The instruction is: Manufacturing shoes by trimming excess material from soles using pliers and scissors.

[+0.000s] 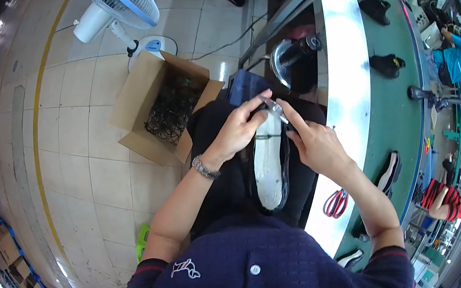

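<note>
While the shoe (269, 169) is held sole-up on the lap, its long axis is laid from far to near, with the near end slanted slightly to the right. Both hands are placed at its far end; most of its length is left on the near side of the fingertips, between the two forearms.

A small metal tool (276, 108) is held over the far end of the pale sole, its exact kind not made out. It is grasped, as far as can be seen, by the right hand (318, 148), from the right side, forefinger laid far and thumb tucked nearer. The left hand (237, 130) is set at the left edge, thumb and forefinger bent about the same end; whether the tool or the shoe's tip is pinched there cannot be told.

A dark band (268, 138) is seen crossing the sole, just on the near side of the tool. The relation judged to matter most is tool to band: sole crossed side to side, tool kept far of it. Neither hand is judged clearly nearer, since the band is flanked by both.

Farther left, a cardboard box (135, 106) is filled with tangled black loops (171, 114); right of the lap, red-handled scissors (336, 203) are left on the metal ledge (349, 90).
</note>
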The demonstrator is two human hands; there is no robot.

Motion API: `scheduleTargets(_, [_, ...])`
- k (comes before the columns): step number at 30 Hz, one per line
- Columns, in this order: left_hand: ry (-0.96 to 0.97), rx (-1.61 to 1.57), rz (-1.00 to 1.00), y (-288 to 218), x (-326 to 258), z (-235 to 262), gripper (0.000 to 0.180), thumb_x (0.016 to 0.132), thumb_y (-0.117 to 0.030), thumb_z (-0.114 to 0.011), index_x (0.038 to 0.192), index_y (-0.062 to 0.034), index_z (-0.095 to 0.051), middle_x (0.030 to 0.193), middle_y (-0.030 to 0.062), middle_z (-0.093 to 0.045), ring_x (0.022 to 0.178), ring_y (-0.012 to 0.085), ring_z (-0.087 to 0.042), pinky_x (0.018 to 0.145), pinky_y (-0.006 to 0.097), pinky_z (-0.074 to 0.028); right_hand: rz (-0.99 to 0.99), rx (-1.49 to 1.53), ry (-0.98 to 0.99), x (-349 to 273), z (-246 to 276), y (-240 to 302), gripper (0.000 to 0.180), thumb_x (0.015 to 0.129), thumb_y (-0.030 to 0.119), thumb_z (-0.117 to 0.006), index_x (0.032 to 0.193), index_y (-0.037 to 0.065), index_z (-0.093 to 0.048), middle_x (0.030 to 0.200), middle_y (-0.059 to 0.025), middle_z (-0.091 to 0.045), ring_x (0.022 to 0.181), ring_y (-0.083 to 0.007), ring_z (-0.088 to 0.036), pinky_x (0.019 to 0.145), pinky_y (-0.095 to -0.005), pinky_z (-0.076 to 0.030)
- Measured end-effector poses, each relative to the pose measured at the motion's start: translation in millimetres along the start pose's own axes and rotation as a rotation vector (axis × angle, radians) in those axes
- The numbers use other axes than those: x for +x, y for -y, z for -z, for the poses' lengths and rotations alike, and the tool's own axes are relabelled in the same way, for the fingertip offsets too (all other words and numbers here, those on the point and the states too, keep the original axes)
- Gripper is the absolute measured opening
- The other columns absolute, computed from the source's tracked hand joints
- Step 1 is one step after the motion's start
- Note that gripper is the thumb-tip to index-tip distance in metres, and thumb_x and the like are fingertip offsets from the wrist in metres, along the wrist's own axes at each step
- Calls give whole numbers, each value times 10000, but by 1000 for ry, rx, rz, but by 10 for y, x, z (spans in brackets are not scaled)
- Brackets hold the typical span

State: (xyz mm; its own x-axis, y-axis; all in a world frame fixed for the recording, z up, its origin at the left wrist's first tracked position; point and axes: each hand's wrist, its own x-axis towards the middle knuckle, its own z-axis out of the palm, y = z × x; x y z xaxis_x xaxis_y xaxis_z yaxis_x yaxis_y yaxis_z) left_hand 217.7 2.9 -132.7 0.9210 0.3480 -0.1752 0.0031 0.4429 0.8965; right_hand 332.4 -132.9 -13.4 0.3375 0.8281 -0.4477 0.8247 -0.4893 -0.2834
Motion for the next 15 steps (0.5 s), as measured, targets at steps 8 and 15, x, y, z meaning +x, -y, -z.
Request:
scheduleTargets(8, [116,-96,107,-113,-12,30,571,898,5,-554,1447,3,-396,1251,24,-559,1101,88,-528,974,258,-406,36,42,-141,61,-235,-72,686,935,106,-563,1517,189,-210,758,-207,-647,662,-351,-671,605,-418,-547])
scheduleTargets(15, [102,-56,87,-130,-11,45,597,852,-10,-582,1432,-22,-442,1232,30,-588,1030,86,-562,949,237,-418,-319,540,-403,-490,-487,-484,608,952,85,-528,1493,117,-254,918,-218,-687,775,-370,-691,705,-460,-538])
